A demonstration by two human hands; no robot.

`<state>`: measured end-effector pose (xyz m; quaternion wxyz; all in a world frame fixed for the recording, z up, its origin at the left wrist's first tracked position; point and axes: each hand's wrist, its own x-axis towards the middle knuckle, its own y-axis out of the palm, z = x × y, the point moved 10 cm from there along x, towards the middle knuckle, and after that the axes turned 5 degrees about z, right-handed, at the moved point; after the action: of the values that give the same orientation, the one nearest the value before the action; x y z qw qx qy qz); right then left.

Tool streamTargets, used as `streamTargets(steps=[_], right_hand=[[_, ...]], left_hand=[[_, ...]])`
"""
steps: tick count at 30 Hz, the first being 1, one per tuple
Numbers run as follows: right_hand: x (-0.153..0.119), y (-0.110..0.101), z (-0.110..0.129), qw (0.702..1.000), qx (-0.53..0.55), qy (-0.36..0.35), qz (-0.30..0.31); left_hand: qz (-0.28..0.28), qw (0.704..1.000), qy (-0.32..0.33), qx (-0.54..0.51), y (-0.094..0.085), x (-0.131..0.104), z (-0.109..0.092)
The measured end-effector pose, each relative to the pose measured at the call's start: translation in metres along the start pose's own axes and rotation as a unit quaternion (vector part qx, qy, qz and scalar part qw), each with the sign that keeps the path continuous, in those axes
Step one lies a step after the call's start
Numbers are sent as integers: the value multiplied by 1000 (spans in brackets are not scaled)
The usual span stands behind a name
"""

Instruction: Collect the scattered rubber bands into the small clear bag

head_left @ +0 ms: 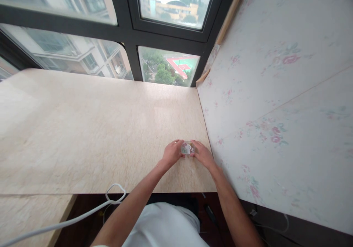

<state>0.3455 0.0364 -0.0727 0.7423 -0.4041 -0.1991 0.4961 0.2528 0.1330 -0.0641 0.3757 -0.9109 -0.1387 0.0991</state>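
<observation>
A small clear plastic box (pixel 188 148) with small coloured items inside is on or just above the beige stone sill (pixel 110 129), near its right end. My left hand (pixel 173 152) grips the box's left side, fingers at the far edge and thumb at the near edge. On the opposite side, my right hand (pixel 202 152) holds it the same way. What the coloured contents are is too small to tell. Whether the box touches the sill I cannot tell.
A wall with floral paper (pixel 275 110) rises close on the right. Dark-framed windows (pixel 168 35) stand behind the sill. A white cable (pixel 82 214) loops over the front edge at the lower left. Below the edge lies a dark object (pixel 211 214) on the floor.
</observation>
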Motion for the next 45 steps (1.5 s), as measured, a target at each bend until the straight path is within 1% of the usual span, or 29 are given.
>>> streamTargets(steps=[3, 5, 8, 12, 15, 20, 22, 24, 27, 28, 30, 33, 36, 37, 39, 45], right_hand=[[-1, 1, 4, 1000, -21, 3, -3], [-3, 3, 6, 1000, -26, -7, -7], [-6, 9, 7, 999, -30, -26, -11], [-11, 19, 3, 1000, -23, -10, -2], [-16, 20, 4, 1000, -4, 2, -1], [-18, 7, 16, 999, -7, -19, -47], [-13, 7, 18, 999, -19, -17, -45], [-6, 10, 17, 999, -31, -8, -31], [2, 9, 17, 999, -41, -4, -22], [3, 5, 17, 999, -44, -4, -30], [1, -7, 14, 996, -53, 4, -67], [-8, -34, 2, 981, -84, 51, -167], [-20, -55, -10, 949, -120, 112, -269], [-22, -58, -12, 941, -127, 126, -289], [-22, -58, -15, 931, -132, 144, -307], [-14, -48, -22, 923, -124, 177, -319]], left_hand=[[1, 1000, 2, 18, 1, 0, 1], [1, 1000, 6, 28, 3, -1, 3], [4, 999, 35, 23, 8, -5, 6], [-11, 997, 72, -7, 14, -20, 12], [-26, 996, 81, -20, 16, -35, 20], [-53, 996, 67, -24, 9, -64, 36], [-60, 996, 66, -23, 4, -76, 40], [-68, 995, 70, -22, -2, -87, 43], [-85, 994, 69, -27, -10, -98, 47], [-89, 993, 67, -31, -12, -100, 48], [-96, 993, 65, -39, -14, -103, 49], [-104, 991, 71, -48, -17, -103, 47], [-110, 989, 85, -53, -19, -103, 44], [-112, 988, 88, -54, -20, -102, 43], [-111, 988, 93, -54, -20, -102, 42], [-106, 988, 101, -47, -19, -102, 43]])
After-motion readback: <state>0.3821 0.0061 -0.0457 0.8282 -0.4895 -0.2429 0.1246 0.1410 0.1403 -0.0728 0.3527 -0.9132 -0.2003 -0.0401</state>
